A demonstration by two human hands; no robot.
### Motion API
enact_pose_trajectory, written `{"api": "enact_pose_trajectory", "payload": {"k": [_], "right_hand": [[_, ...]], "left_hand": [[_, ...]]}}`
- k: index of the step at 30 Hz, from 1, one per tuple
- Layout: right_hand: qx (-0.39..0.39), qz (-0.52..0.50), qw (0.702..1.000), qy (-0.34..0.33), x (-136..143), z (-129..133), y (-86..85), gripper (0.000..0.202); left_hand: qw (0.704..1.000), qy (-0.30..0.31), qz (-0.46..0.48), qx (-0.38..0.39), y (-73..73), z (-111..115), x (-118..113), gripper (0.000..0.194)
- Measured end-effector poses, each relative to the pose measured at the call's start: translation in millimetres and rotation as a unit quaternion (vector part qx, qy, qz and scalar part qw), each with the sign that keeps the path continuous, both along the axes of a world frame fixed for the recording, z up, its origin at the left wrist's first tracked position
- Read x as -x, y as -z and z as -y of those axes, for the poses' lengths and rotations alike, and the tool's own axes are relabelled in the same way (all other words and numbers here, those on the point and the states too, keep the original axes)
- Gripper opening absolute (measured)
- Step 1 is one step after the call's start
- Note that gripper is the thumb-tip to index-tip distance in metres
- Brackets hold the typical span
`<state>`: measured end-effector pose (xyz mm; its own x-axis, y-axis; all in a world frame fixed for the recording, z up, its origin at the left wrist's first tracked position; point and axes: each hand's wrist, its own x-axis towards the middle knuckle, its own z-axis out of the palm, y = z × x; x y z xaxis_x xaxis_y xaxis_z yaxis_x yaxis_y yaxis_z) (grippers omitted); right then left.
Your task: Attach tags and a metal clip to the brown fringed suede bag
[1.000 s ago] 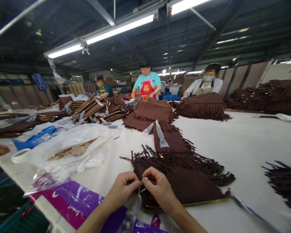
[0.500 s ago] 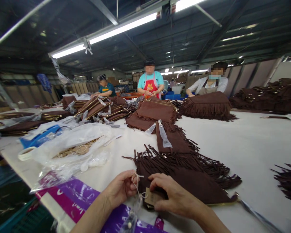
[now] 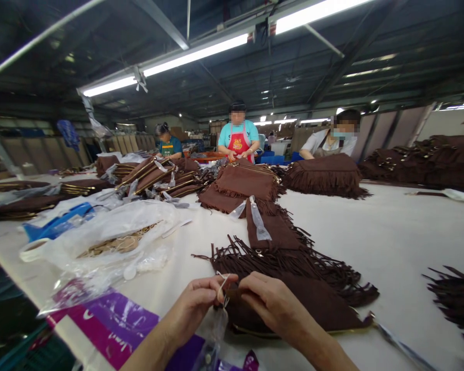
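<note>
My left hand (image 3: pixel 197 299) pinches a white string (image 3: pixel 223 288), whose loop rises around the fingertips. Close beside it, my right hand (image 3: pixel 272 301) has its fingers bent and drawn together; whatever they grip is hidden. Under both hands lies a dark brown fringed bag (image 3: pixel 309 296) with a gold zipper along its near edge. A clear plastic-wrapped strip (image 3: pixel 213 335) hangs below my left hand. The brown card tag is out of sight, behind the fingers or lost against the bag.
A plastic bag of tan tags (image 3: pixel 119 245) lies left, beside a blue tape dispenser (image 3: pixel 58 221) and a purple printed plastic bag (image 3: pixel 119 317). Stacked brown bags (image 3: pixel 247 180) stand further back. Several co-workers stand across the white table (image 3: pixel 402 232).
My right hand has lifted off the card tag and come up close to my left fingertips and the string. The card tag no longer shows. The view has shifted slightly.
</note>
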<state>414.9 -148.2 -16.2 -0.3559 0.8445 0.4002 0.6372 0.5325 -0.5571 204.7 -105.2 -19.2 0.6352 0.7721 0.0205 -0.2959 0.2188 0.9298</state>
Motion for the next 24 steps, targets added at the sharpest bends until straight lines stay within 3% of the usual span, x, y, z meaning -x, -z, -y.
{"api": "enact_pose_trajectory", "payload": {"k": [3, 6, 8, 10, 12, 15, 18, 21, 24], "right_hand": [[-0.013, -0.009, 1.0, 0.027, 9.4, 1.7, -0.8, 0.013], [-0.051, 0.029, 0.998, 0.039, 16.5, 4.7, -1.0, 0.017], [-0.064, 0.032, 0.997, 0.032, 19.0, 6.5, 0.7, 0.026], [-0.054, -0.034, 0.997, 0.04, 19.6, 7.5, 4.4, 0.025], [-0.033, -0.146, 0.986, 0.07, 18.1, 6.9, 10.3, 0.017], [0.027, -0.254, 0.96, 0.117, 10.6, 3.7, 21.1, 0.011], [0.058, -0.206, 0.971, 0.106, 1.1, 2.6, 27.7, 0.01], [0.054, -0.114, 0.991, 0.037, -1.4, 7.3, 25.4, 0.013], [0.059, -0.072, 0.995, 0.022, 4.3, 14.7, 18.7, 0.009]], "left_hand": [[0.99, 0.014, -0.074, -0.123, -4.1, 4.1, -8.8, 0.017], [0.956, -0.013, -0.166, -0.243, -2.6, 5.9, -15.8, 0.02], [0.934, -0.036, -0.204, -0.291, 0.1, 6.3, -18.3, 0.023], [0.922, -0.053, -0.231, -0.306, 3.1, 5.9, -18.6, 0.024], [0.928, -0.065, -0.239, -0.278, 6.6, 4.3, -17.0, 0.024], [0.968, -0.09, -0.18, -0.152, 12.9, -1.0, -11.1, 0.017], [0.982, -0.17, -0.082, 0.0, 17.7, -10.3, -1.4, 0.007], [0.959, -0.254, 0.01, 0.121, 17.6, -24.1, 10.7, 0.009], [0.927, -0.327, 0.073, 0.167, 14.8, -39.2, 23.8, 0.014]]}}
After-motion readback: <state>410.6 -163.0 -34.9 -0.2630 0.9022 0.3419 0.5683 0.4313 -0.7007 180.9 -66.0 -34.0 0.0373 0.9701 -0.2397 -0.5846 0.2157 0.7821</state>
